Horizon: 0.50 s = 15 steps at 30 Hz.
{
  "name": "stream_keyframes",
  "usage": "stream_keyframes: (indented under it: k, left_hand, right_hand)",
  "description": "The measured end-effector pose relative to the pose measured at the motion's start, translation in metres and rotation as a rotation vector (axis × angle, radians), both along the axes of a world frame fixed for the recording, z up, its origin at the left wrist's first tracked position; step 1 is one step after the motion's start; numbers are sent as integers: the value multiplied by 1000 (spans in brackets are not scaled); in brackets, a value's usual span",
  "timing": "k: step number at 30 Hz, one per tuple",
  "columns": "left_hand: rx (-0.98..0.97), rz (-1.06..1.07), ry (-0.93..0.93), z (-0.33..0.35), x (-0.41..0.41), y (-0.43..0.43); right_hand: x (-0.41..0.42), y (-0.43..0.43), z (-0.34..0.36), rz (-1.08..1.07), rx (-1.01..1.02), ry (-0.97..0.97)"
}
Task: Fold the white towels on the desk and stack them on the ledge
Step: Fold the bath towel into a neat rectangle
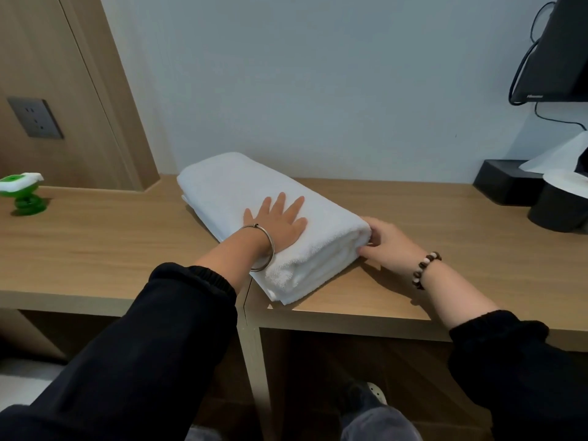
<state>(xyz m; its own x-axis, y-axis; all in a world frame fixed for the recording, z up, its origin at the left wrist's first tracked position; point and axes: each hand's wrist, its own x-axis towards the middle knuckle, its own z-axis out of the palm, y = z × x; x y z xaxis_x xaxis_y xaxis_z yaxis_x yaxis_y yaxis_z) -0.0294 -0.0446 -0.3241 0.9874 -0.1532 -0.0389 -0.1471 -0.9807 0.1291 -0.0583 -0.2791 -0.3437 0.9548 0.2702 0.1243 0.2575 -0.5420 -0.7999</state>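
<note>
— White towel point(254, 198), folded thick: where does it lie?

— On the wooden worktop point(95, 249), about midway along it. It sits slantwise, its far end near the back edge by the wall and its near end almost at the front edge.

— And the hands?

— The left hand point(276, 221) lies flat on top of the towel, fingers straight and spread, palm pressing down on the near half. The right hand point(386, 241) is at the towel's right-hand end, fingers curled, thumb and fingertips pinching the folded layers there.

— Anything on the wrists?

— A thin metal bangle point(265, 249) on the left, a string of brown and pale beads point(424, 268) on the right. Both arms wear black sleeves point(178, 329).

— What else stands on the worktop?

— A green and white plastic thing point(22, 195) near the left end; I cannot tell what it is. Toward the back right corner there is a black box point(506, 183) with white tissue sticking out, and just beside it a black round holder point(560, 211) with a white roll in it.

— And above?

— A dark screen point(553, 49) with cables at the top right, and a grey socket point(35, 117) on the wood panel at the left.
</note>
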Motion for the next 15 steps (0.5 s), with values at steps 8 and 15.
stream_keyframes:
  k: [8, 15]
  left_hand:
    - [-8, 5, 2, 0, -1, 1]
    - [-38, -2, -13, 0, -1, 6]
  right_hand:
    - [12, 34, -20, -238, -43, -122]
    - [10, 22, -13, -227, 248, 21]
